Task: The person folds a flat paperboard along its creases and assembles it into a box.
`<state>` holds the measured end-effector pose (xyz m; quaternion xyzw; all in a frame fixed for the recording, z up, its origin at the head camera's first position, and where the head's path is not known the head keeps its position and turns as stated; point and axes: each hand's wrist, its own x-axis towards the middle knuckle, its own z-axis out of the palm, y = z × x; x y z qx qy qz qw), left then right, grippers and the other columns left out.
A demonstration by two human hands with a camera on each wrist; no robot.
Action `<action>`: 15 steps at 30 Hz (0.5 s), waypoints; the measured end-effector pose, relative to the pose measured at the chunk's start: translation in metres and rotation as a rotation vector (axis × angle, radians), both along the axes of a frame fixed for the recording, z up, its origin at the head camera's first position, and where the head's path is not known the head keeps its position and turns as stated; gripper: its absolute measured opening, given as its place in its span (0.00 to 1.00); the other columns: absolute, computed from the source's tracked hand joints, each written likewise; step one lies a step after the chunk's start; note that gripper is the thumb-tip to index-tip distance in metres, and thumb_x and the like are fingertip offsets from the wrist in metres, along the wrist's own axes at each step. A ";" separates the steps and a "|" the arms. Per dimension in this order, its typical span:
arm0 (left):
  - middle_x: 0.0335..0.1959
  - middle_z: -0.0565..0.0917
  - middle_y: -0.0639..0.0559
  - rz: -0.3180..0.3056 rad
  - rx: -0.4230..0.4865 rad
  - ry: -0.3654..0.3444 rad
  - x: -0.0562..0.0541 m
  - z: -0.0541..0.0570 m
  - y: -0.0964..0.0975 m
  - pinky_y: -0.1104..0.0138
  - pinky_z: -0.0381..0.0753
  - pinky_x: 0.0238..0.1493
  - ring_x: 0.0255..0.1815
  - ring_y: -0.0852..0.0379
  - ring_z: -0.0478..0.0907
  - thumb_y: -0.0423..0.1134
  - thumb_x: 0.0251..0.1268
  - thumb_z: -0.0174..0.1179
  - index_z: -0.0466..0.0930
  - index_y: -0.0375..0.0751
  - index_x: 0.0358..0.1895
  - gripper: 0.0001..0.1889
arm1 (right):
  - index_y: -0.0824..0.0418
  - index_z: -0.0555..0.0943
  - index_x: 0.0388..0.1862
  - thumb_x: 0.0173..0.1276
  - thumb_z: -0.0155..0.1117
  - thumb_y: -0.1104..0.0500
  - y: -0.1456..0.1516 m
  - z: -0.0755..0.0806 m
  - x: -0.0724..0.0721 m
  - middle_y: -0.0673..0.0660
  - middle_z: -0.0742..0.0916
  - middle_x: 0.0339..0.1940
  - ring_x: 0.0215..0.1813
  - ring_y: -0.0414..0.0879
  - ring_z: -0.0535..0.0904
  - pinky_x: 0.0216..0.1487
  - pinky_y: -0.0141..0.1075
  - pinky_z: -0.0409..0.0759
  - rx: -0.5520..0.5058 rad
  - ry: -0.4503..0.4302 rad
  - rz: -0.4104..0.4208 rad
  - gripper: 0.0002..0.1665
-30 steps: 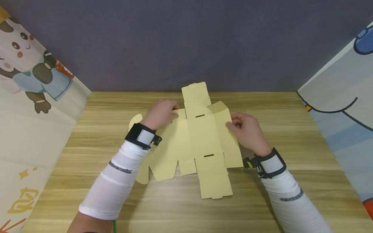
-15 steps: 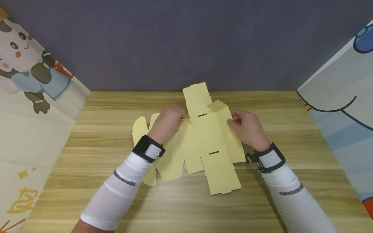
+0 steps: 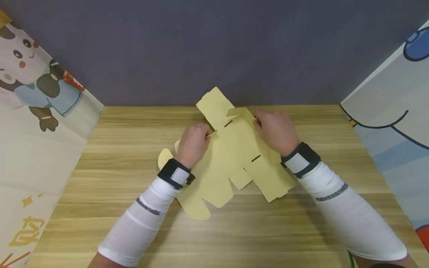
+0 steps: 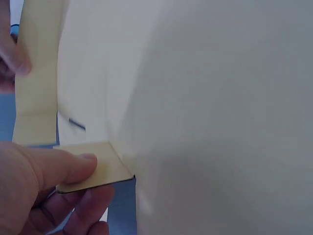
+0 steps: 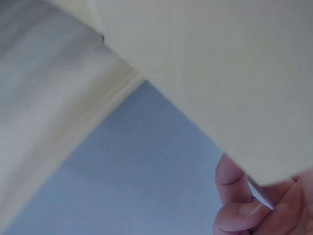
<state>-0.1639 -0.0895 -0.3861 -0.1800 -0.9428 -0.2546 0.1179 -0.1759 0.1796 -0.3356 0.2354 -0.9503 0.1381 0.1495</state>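
Currently, the yellow cardboard blank [image 3: 238,147] is spread on the wooden table [image 3: 117,160]; a small flap [image 4: 108,169] is pinched by the left hand [image 3: 193,144], a raised side panel [image 5: 210,73] is gripped by the right hand [image 3: 278,132].

Straight ahead, a plain dark slate-blue wall [image 3: 214,44], meeting the far edge of a tabletop [image 3: 218,242] with yellow-brown wood grain running crosswise. Down the left side, a white printed panel [image 3: 33,149], slanting back to the wall; on it, a cartoon animal [image 3: 25,54] with orange cheek spots [image 3: 22,64] and light-blue clothing [image 3: 67,98], then gold stars [image 3: 26,201] and, below, a gold character-like mark [image 3: 26,231]. Down the right side, another pale printed panel [image 3: 378,108], bearing a dark-outlined blue shape [image 3: 416,47], a curved black line [image 3: 378,128], a light-blue band [image 3: 392,152] and, low at the edge of view, a red patch [image 3: 423,236].
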 end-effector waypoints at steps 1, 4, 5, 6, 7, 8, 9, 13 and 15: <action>0.35 0.87 0.46 0.013 0.013 -0.006 0.000 -0.001 0.001 0.58 0.84 0.39 0.35 0.49 0.84 0.24 0.64 0.71 0.86 0.36 0.36 0.05 | 0.64 0.83 0.39 0.73 0.66 0.68 -0.003 0.001 -0.002 0.57 0.79 0.20 0.21 0.55 0.77 0.22 0.53 0.76 0.022 0.040 0.014 0.01; 0.36 0.87 0.46 0.047 0.056 -0.038 0.001 -0.003 0.003 0.58 0.85 0.38 0.35 0.48 0.84 0.25 0.65 0.71 0.88 0.35 0.38 0.04 | 0.63 0.79 0.32 0.69 0.65 0.71 -0.012 0.002 -0.004 0.55 0.76 0.18 0.19 0.55 0.76 0.19 0.53 0.75 0.076 0.143 0.046 0.07; 0.36 0.88 0.46 0.059 0.070 -0.053 0.001 -0.004 0.004 0.58 0.85 0.37 0.35 0.48 0.84 0.25 0.65 0.71 0.88 0.35 0.38 0.03 | 0.62 0.77 0.30 0.68 0.64 0.73 -0.015 0.003 -0.004 0.55 0.74 0.17 0.18 0.54 0.75 0.18 0.52 0.75 0.095 0.179 0.055 0.10; 0.36 0.87 0.46 0.070 0.084 -0.069 0.002 -0.005 0.004 0.58 0.85 0.37 0.35 0.49 0.84 0.25 0.65 0.71 0.88 0.35 0.39 0.03 | 0.63 0.77 0.29 0.67 0.62 0.75 -0.018 0.003 -0.004 0.55 0.74 0.16 0.18 0.54 0.75 0.18 0.51 0.74 0.114 0.213 0.064 0.11; 0.36 0.87 0.46 0.079 0.100 -0.086 0.002 -0.006 0.005 0.58 0.85 0.36 0.35 0.49 0.84 0.26 0.66 0.71 0.88 0.35 0.39 0.03 | 0.63 0.77 0.29 0.66 0.61 0.76 -0.020 0.002 -0.005 0.56 0.75 0.16 0.18 0.53 0.74 0.18 0.50 0.74 0.136 0.249 0.074 0.11; 0.36 0.87 0.46 0.086 0.115 -0.103 0.002 -0.007 0.005 0.59 0.84 0.36 0.34 0.49 0.84 0.26 0.66 0.70 0.88 0.35 0.40 0.03 | 0.63 0.77 0.29 0.66 0.59 0.77 -0.023 0.002 -0.004 0.56 0.76 0.16 0.18 0.52 0.74 0.18 0.48 0.73 0.164 0.280 0.084 0.12; 0.35 0.87 0.46 0.092 0.130 -0.117 0.002 -0.008 0.006 0.59 0.84 0.36 0.34 0.50 0.83 0.27 0.67 0.70 0.88 0.35 0.40 0.02 | 0.65 0.80 0.30 0.67 0.59 0.77 -0.025 0.001 -0.004 0.57 0.79 0.18 0.19 0.53 0.75 0.18 0.47 0.73 0.187 0.312 0.091 0.11; 0.33 0.87 0.47 0.103 0.184 -0.152 0.003 -0.015 0.006 0.59 0.83 0.37 0.34 0.50 0.82 0.28 0.68 0.68 0.89 0.34 0.40 0.02 | 0.66 0.87 0.43 0.70 0.62 0.75 -0.035 -0.002 -0.001 0.60 0.91 0.32 0.27 0.56 0.81 0.28 0.46 0.79 0.281 0.401 0.120 0.11; 0.32 0.87 0.47 0.108 0.205 -0.156 0.004 -0.018 0.006 0.59 0.82 0.37 0.33 0.50 0.82 0.28 0.67 0.67 0.89 0.34 0.40 0.02 | 0.66 0.88 0.46 0.71 0.63 0.73 -0.039 -0.004 0.002 0.61 0.92 0.37 0.30 0.57 0.83 0.31 0.46 0.80 0.308 0.425 0.130 0.11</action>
